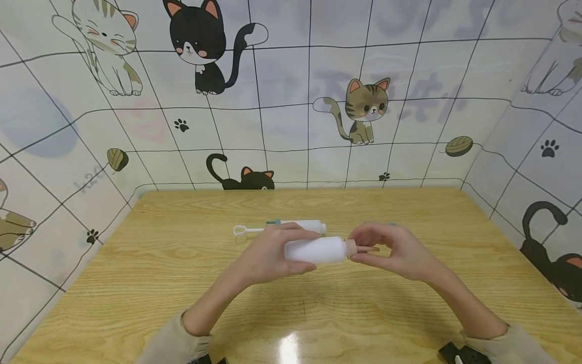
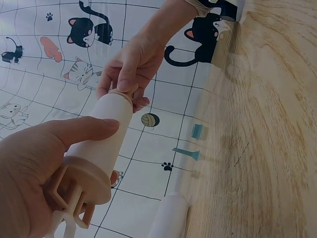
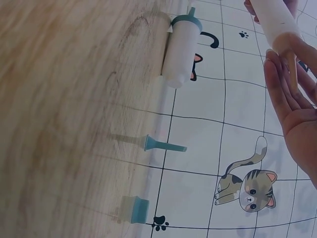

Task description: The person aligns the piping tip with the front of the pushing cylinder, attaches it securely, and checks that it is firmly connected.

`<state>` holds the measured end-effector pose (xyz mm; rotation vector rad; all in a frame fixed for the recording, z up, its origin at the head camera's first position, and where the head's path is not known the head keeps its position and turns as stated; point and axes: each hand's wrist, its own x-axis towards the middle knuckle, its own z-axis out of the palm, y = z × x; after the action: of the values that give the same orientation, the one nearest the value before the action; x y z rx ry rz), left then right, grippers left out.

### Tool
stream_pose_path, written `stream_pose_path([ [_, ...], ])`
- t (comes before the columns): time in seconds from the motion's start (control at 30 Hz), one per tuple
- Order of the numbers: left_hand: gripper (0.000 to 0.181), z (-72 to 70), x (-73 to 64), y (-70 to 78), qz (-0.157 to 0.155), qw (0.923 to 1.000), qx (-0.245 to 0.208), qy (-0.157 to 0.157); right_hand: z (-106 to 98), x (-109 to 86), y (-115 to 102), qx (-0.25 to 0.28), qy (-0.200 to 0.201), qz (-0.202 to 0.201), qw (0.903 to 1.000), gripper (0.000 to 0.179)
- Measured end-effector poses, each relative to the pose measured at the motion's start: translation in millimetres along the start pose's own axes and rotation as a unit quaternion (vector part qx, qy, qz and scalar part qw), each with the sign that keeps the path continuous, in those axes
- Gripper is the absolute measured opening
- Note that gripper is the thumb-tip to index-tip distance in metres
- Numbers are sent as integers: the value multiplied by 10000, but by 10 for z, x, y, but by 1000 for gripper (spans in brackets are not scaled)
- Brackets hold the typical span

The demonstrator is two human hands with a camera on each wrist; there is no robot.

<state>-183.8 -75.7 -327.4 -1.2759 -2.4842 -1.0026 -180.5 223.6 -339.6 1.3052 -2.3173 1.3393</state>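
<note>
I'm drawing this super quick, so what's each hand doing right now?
Left hand: holding the white bottle.
Right hand: thumb and fingers pinching the peach nozzle cap on the bottle's end.

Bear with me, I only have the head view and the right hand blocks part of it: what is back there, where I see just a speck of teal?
Observer: The right wrist view shows two separate teal pieces: a narrow piece with a flared end, and a short, wider piece.
Operator: Is the narrow piece lying down?
Observer: No, it stands on its flared end, with its narrow tip up.
Operator: The left hand hides the back end of the held bottle from me. What is on it?
Observer: The left wrist view shows a tan end piece there, with open loops.
</note>
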Motion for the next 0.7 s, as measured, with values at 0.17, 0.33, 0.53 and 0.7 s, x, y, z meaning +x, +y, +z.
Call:
stream_pose_path([
  [0.17,43,6,0,-7,-20,9999,-166,-15,8,6,-10,-34,60,-26,10000,42],
  [0.33,42,5,1,-11,-13,9995,-302,-14,17,3,-11,-145,171,44,9997,43],
  [0.53,43,4,5,-18,-65,9992,-380,-88,7,3,-28,-208,227,109,9995,43],
  [0.7,44,-1,6,-17,-87,9993,-319,-161,9,3,-30,-165,206,11,9997,43],
])
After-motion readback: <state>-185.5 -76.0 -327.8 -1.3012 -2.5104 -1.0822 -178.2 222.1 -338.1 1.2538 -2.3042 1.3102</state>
